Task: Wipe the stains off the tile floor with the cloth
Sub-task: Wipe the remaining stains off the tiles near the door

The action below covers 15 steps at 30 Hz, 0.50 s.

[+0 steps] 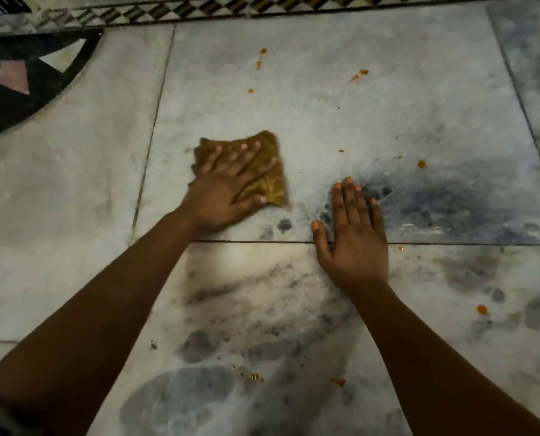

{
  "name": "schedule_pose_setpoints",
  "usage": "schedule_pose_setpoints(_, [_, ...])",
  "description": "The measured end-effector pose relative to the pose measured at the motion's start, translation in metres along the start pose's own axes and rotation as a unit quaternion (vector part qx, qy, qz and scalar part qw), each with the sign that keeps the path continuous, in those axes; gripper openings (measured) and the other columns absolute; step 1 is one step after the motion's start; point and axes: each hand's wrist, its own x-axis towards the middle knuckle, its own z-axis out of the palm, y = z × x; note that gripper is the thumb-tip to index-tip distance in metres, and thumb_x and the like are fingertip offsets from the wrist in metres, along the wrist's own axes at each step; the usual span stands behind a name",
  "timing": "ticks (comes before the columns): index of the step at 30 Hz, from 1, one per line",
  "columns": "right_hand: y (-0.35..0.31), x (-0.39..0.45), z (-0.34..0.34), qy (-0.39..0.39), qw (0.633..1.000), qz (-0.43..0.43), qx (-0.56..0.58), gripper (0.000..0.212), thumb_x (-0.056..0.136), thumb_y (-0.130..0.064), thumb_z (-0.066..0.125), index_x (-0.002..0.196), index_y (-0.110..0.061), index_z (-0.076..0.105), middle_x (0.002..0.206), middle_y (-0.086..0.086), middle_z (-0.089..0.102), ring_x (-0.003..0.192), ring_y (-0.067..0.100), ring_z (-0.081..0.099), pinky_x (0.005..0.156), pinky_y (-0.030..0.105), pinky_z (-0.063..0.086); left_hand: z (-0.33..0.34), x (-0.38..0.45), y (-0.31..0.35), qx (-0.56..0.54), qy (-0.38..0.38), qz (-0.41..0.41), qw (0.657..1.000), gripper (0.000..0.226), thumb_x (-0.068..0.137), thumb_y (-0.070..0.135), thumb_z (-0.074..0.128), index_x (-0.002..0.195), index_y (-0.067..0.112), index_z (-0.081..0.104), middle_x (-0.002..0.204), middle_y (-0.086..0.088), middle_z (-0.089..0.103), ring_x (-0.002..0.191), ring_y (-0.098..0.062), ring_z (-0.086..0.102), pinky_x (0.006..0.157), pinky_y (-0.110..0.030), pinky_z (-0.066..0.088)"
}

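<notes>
Head view, looking down: pale grey marble tile floor [372,127] with dark grout lines, filling the frame. Folded mustard-brown cloth with a faint leaf pattern [270,187], lying flat on the large centre tile, just left of frame centre. Left hand [227,187], fingers straight and spread, pressed palm-down on the cloth and covering most of its left part; the cloth's right edge and upper corner show beyond the fingertips. Right hand [352,234], flat on the bare floor at frame centre, fingers straight and close together, thumb out to the left, palm lying across a horizontal grout line; near the cloth but not touching it. Small orange stains [422,164], scattered: several in the upper centre, some right of centre, one at the right edge lower down, a few near the bottom centre. Dark grey smudges on the tiles right of centre and across the lower half. Black-and-white patterned border strip [199,9] along the top edge. Black curved inlay with pale triangles [42,77] at upper left.
</notes>
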Motion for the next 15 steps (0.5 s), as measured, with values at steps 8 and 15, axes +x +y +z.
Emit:
schedule_pose_setpoints(8, [0.000,-0.001,0.001,-0.006,1.000,0.001,0.000,0.070,0.089,-0.047,0.024,0.147,-0.007,0.024,0.155,0.011,0.019,0.143,0.023,0.018,0.115,0.037,0.006,-0.008,0.066,0.024,-0.022,-0.010,-0.084,0.996,0.066,0.088,0.063,0.021,0.147,0.036,0.013,0.158,0.002,0.003,0.146,-0.017,0.003,0.114,-0.044,-0.002])
schedule_pose_setpoints(15, [0.001,0.001,0.002,-0.007,1.000,-0.004,-0.002,0.072,0.089,-0.050,0.019,0.148,-0.009,0.018,0.156,0.009,0.015,0.145,0.021,0.013,0.116,0.034,0.000,-0.005,-0.001,-0.024,-0.033,0.007,-0.088,0.996,0.064,0.087,0.061,0.022,0.145,0.035,0.010,0.157,0.001,0.009,0.145,-0.019,0.008,0.113,-0.044,0.001])
